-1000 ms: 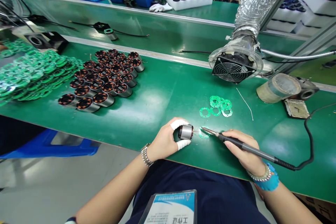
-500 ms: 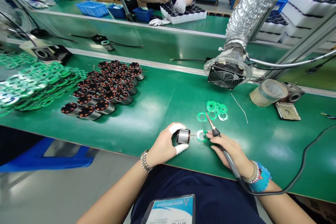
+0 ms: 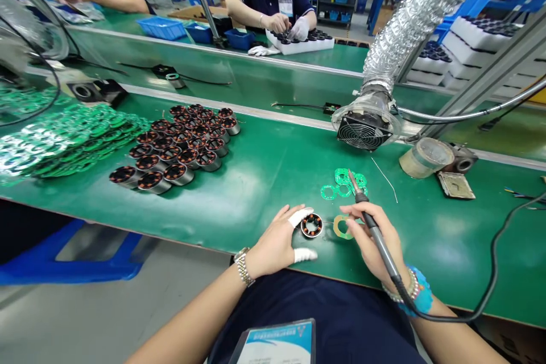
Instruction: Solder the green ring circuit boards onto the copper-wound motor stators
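A copper-wound motor core (image 3: 311,226) stands on the green table, its ringed face up. My left hand (image 3: 279,239), with white-covered thumb and finger, is spread beside the core; the finger is against or very near its rim. A soldering iron (image 3: 379,244) rests in my right hand (image 3: 375,236), its tip pointing up and away. The same hand's fingertips pinch the edge of a ring-shaped circuit board (image 3: 340,227), tan side showing. A thin wire seems to run between core and board. Beyond them lie several green ring boards (image 3: 343,177).
Rows of motor cores (image 3: 179,148) stand at the left, beside piled green boards (image 3: 85,136). A fan (image 3: 362,129) on a foil duct, a round tub (image 3: 426,157) and a small tray (image 3: 456,186) are behind at the right. Two people sit across the bench.
The core has gone from lying on its side to standing face up, and my left fingers have spread. The board has turned from its green-white side to tan and shifted slightly right with my right hand.
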{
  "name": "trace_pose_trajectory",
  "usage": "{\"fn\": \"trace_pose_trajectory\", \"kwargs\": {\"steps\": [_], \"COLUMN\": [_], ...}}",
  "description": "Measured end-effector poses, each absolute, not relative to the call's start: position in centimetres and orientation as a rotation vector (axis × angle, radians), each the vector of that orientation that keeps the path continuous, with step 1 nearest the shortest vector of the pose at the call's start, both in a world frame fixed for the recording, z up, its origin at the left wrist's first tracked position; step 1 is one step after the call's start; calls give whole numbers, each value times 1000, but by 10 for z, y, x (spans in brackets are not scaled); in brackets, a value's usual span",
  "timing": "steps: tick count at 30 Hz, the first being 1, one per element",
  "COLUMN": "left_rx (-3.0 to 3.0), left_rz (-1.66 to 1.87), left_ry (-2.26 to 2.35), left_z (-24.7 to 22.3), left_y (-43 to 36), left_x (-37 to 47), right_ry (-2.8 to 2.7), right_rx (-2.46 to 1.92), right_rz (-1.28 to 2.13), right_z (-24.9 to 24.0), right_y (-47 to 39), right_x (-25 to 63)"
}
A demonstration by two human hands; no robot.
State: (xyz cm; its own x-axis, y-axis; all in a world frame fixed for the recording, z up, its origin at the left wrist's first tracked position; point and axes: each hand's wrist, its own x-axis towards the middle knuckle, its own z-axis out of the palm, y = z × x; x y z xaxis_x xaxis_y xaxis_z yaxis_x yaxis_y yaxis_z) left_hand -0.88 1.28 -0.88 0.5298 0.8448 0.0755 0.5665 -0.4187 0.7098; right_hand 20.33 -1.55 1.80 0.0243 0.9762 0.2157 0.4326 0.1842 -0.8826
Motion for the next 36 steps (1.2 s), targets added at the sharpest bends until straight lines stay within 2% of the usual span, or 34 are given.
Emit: {"fn": "trace_pose_trajectory", "kwargs": {"steps": [5, 10, 18, 29, 36], "left_rx": [2061, 2174, 2129, 2114, 2139], "left_rz": [695, 702, 778, 758, 775], "left_ry": [1155, 1171, 1282, 1240, 1211], "left_z": [-2, -8, -14, -13, -14], "left_y": [16, 15, 9, 10, 8], "left_x": [-15, -4, 1, 1, 1], "right_ry": [-1353, -1245, -1505, -1412, -1555], "right_rx": [-1300, -1176, -1049, -917, -932], "right_rz": [1131, 1330, 1232, 1406, 1423], "right_z": [23, 24, 15, -9, -3], "right_y": [-14, -18, -9, -5, -3], "right_x": [202, 201, 197, 211, 217]}}
